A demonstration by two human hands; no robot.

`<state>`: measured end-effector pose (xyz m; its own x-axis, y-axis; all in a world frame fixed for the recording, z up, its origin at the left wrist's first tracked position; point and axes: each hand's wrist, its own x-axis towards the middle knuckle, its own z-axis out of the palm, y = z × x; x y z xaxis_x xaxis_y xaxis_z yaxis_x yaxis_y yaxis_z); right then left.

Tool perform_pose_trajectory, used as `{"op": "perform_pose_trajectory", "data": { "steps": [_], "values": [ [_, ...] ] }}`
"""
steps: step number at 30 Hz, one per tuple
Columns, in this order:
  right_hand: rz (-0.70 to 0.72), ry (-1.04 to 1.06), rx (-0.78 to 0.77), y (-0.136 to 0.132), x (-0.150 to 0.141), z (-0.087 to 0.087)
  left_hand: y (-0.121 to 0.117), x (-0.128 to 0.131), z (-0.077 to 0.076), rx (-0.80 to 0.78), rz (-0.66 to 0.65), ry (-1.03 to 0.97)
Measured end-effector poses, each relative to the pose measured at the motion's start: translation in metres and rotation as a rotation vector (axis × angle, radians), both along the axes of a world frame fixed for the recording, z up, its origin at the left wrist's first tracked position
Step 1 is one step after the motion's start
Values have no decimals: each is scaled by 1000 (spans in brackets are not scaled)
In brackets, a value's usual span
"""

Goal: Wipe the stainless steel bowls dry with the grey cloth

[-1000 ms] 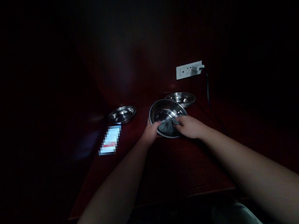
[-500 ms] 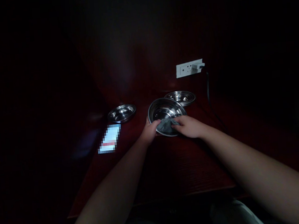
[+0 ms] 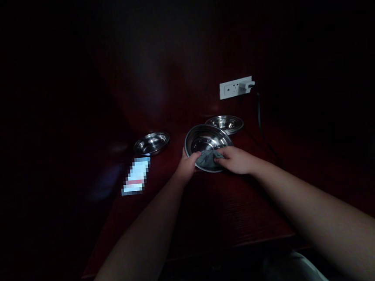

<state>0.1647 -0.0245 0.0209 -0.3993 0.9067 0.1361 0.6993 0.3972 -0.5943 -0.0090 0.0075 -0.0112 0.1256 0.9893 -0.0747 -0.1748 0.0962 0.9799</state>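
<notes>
The left hand point(image 3: 187, 164) is gripping a shiny, tilted stainless-steel bowl point(image 3: 205, 134) between both hands, the right hand point(image 3: 238, 159) is grasping a dark gray cloth point(image 3: 209, 160) inside it, and a shallow steel dish point(image 3: 151, 142) is sitting beyond the left hand, a wide-rimmed dish point(image 3: 231, 123) beyond the right.

One left hand point(image 3: 187, 165), one right hand point(image 3: 237, 159): two. One held steel bowl point(image 3: 207, 138), one left-side steel bowl point(image 3: 151, 143), one rear steel bowl point(image 3: 227, 123), possibly stacked: at least three. One grey cloth point(image 3: 208, 160), one blurred lit screen point(image 3: 136, 175), one wall socket point(image 3: 230, 89), one plug point(image 3: 246, 85), one cord point(image 3: 259, 116), one worktop point(image 3: 233, 211).
</notes>
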Motion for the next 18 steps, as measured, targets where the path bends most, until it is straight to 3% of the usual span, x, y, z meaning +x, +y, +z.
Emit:
{"op": "perform_pose_trajectory", "data": {
  "steps": [6, 18],
  "values": [
    [-1, 22, -21, 0, 0, 0, -3, 1, 3, 13, -9, -24],
    [127, -41, -32, -4, 2, 1, -7, 3, 8, 20, 4, -25]
  ]
}}
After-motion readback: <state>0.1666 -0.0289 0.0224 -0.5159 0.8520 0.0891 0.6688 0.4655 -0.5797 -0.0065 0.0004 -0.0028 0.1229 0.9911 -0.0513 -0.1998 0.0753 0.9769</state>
